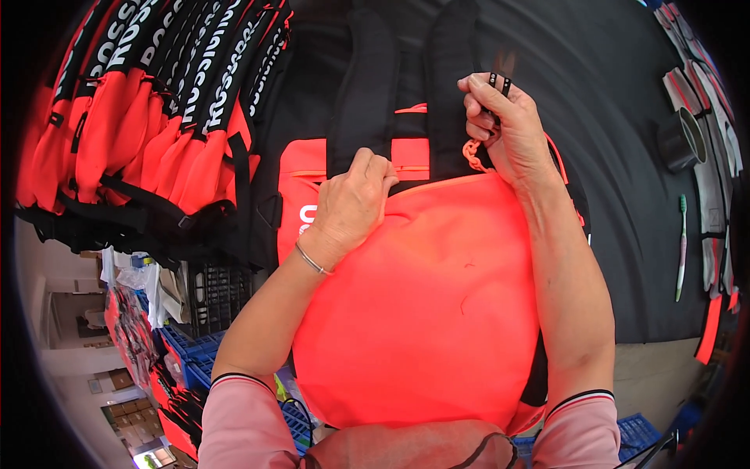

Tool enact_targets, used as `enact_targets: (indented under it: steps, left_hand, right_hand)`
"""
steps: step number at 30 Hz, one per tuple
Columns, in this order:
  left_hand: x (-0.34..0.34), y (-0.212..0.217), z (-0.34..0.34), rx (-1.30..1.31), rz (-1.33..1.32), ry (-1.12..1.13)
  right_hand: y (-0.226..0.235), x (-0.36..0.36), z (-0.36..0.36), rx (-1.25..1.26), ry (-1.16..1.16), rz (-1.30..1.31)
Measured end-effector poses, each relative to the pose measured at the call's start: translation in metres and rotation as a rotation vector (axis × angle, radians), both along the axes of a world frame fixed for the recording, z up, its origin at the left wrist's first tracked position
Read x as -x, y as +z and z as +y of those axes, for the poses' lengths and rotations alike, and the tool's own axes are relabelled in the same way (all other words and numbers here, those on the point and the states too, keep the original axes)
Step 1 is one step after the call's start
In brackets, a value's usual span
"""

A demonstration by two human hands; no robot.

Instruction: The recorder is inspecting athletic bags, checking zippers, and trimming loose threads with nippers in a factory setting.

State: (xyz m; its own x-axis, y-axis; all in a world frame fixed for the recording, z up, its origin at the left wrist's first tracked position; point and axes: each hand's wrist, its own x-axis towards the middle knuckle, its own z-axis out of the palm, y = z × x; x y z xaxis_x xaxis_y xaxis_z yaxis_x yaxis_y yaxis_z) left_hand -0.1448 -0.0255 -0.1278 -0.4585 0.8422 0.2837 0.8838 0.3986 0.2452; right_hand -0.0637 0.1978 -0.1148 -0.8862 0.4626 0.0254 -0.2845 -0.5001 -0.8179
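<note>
A bright orange-red backpack with black shoulder straps lies in front of me, its near end close to my body. Fingers curled, my left hand pinches the fabric at the bag's far edge, by the base of the left strap. Above the far right corner, my right hand is closed around small dark thread snips, their blades pointing away from me. A knotted orange cord hangs beneath that hand. Loose dark threads lie on the orange panel.
Several orange-and-black bags stand packed at the left. On the black table cover at the right are a toothbrush, a dark cup and grey strips. Blue crates and a black basket stand lower left.
</note>
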Motion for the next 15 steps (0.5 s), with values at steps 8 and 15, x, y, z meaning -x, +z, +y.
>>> enact_targets:
  steps: [8,15]
  left_hand:
    - [-0.007,-0.005,-0.015,-0.215,-0.209,0.08]
    - [-0.009,-0.008,-0.015,-0.286,-0.258,0.124]
  right_hand:
    - [0.0,0.002,-0.02,-0.698,-0.035,-0.228]
    - [0.001,-0.005,-0.045,-1.431,-0.139,-0.226]
